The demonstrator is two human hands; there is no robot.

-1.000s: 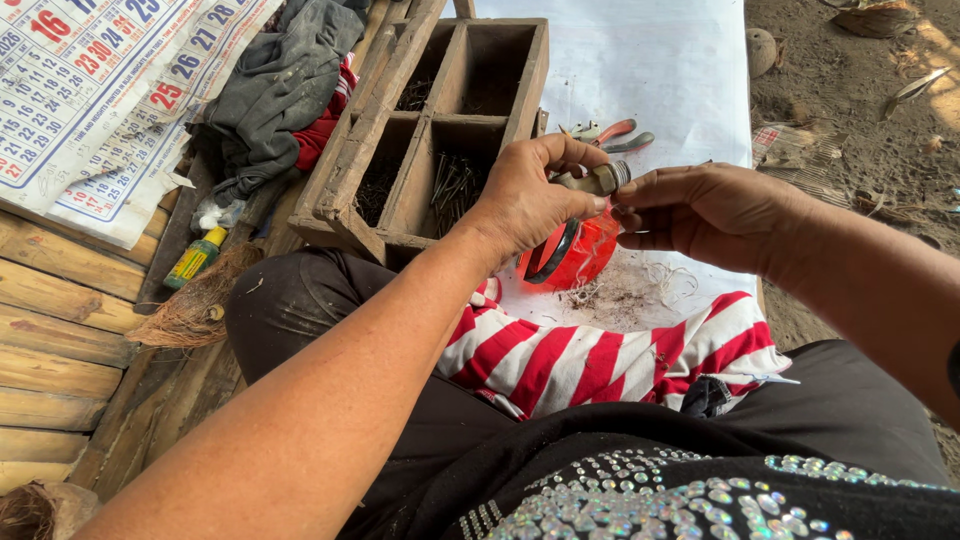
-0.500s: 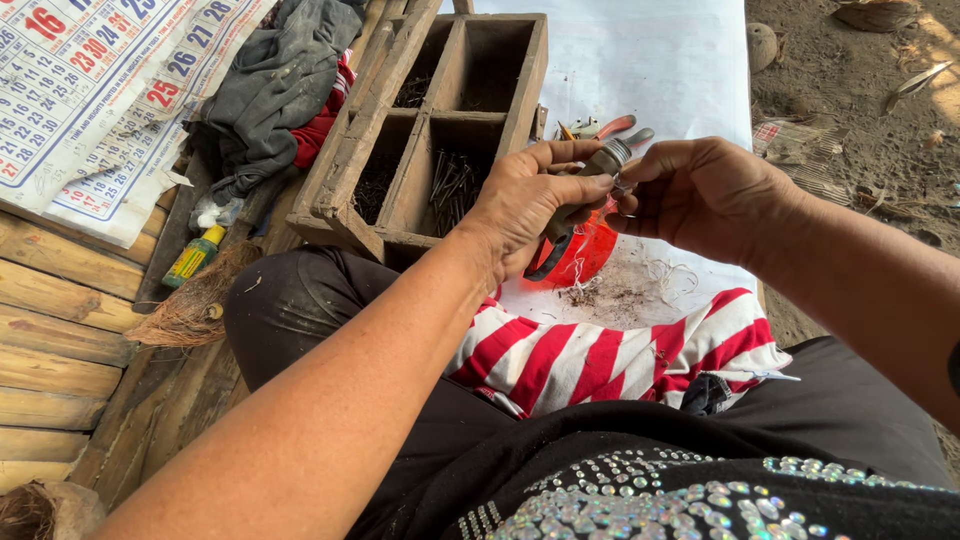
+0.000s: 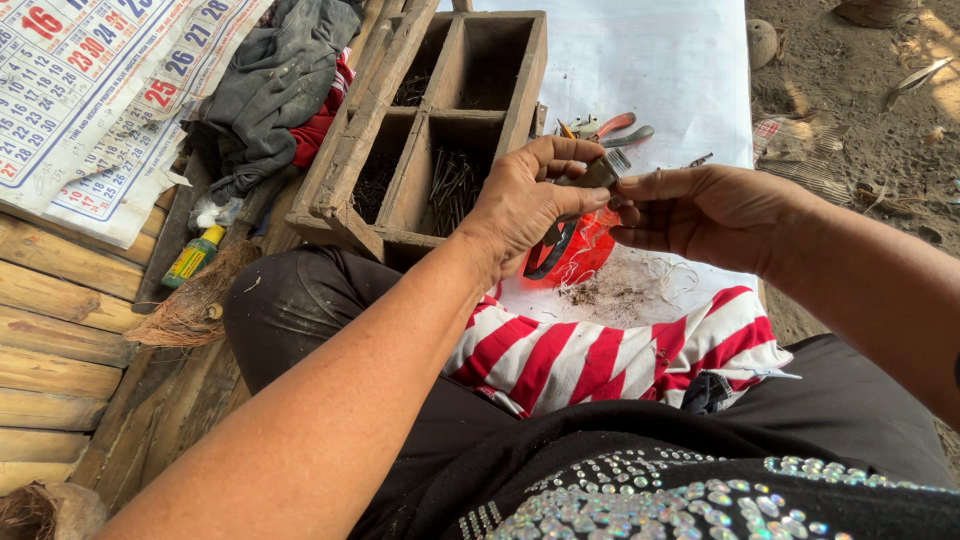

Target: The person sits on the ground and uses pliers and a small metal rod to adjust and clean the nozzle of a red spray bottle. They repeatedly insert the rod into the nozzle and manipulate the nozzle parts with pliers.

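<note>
My left hand (image 3: 525, 205) grips a small grey metal piece (image 3: 600, 173) between thumb and fingers, raised over my lap. My right hand (image 3: 705, 210) meets it from the right, fingertips pinched against the lower end of the same piece. Just beneath both hands a red translucent plastic container (image 3: 588, 250) rests on a white sheet (image 3: 660, 70), partly hidden by my left hand. Dark crumbs and thin pale threads (image 3: 615, 292) lie scattered on the sheet beside it.
A wooden compartment box (image 3: 395, 150) holding nails (image 3: 452, 185) stands left of the hands. Red-handled pliers (image 3: 612, 128) lie behind them. A red-and-white striped cloth (image 3: 600, 350) covers my lap. A calendar (image 3: 95, 90), grey cloth (image 3: 275, 80) and small yellow bottle (image 3: 192, 257) lie at the left.
Both hands have lifted a little off the red container, bringing the grey metal piece up. My right hand's fingertips have closed in on its end.
</note>
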